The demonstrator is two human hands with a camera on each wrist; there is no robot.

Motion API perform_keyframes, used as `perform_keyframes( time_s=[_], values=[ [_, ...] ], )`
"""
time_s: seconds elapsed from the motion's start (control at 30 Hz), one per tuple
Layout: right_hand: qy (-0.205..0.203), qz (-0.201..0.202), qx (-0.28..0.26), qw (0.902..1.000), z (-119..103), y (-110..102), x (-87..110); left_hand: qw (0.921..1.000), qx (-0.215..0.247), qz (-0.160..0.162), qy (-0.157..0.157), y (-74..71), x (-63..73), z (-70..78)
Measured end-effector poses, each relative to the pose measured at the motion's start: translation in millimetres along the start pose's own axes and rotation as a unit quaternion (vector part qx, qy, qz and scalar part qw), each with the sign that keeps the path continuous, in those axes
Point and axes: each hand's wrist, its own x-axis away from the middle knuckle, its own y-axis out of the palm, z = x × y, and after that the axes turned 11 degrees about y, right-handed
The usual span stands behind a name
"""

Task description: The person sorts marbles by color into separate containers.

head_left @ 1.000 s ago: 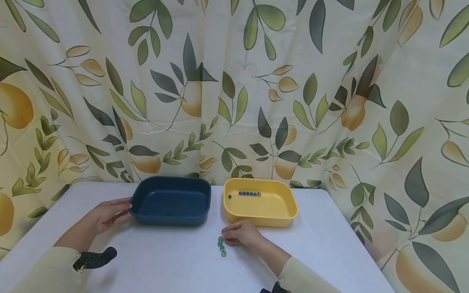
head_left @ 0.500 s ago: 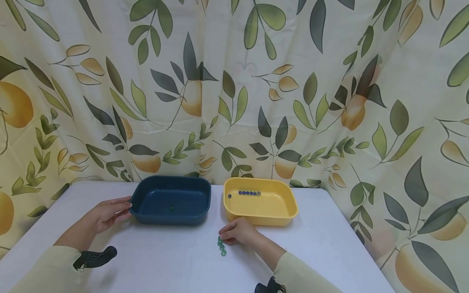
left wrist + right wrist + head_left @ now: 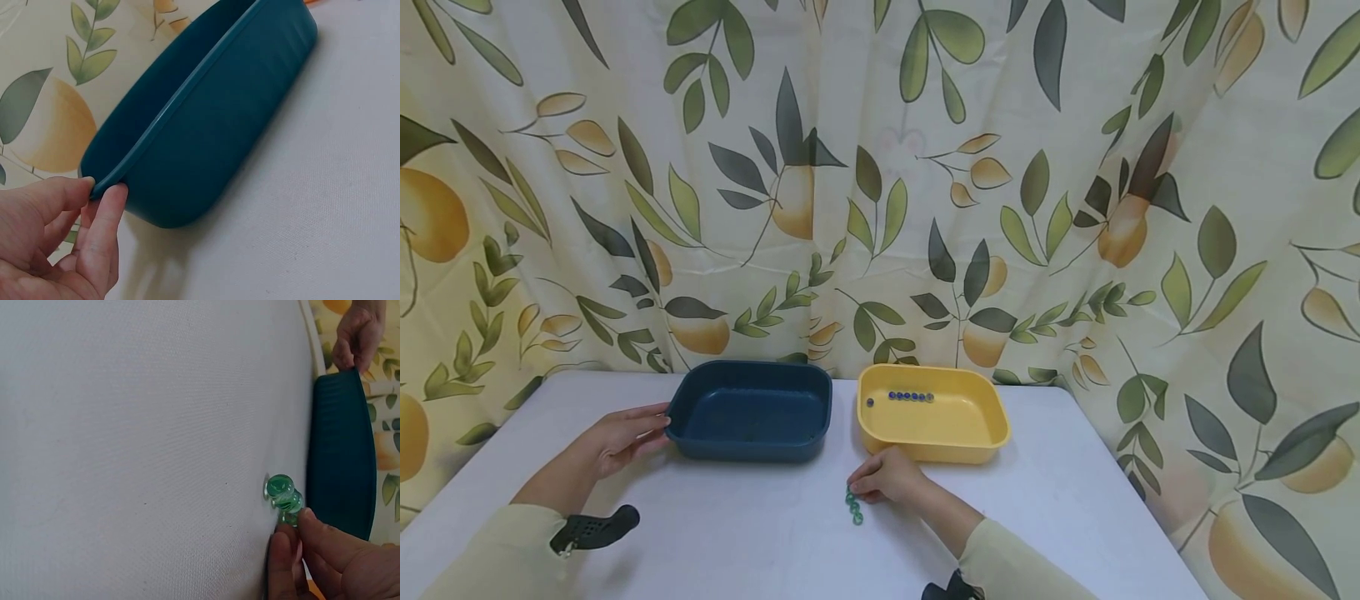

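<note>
My left hand [image 3: 625,437] pinches the left rim of a dark blue plastic basin [image 3: 187,137] between thumb and fingers. A short row of green glass marbles [image 3: 854,507] lies on the white cloth in front of the gap between the two basins. At the far end of that row, my right hand [image 3: 891,475] has thumb and fingertips closed on a green marble, mostly hidden by the fingers. The right wrist view shows the nearer green marbles [image 3: 280,486] lined up just beyond the fingertips.
A yellow basin [image 3: 977,454] stands right of the blue one, close behind my right hand. Inside it are several blue marbles [image 3: 910,397] in a row and a single one [image 3: 870,402] to their left. A leaf-patterned curtain [image 3: 880,208] hangs behind the white-covered table [image 3: 722,533].
My right hand has moved slightly left onto the far end of the green row. A small marble visible moving in the blue basin is now barely discernible. The left hand stays put.
</note>
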Motion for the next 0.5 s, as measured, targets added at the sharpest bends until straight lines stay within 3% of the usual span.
perform_keyframes(
  time_s=[0.5],
  values=[
    [-0.007, -0.004, -0.003, 1.0000, -0.4, -0.7, 3.0, 1.0000, 0.004, 0.000, -0.003, -1.2, -1.0, -1.0]
  ],
)
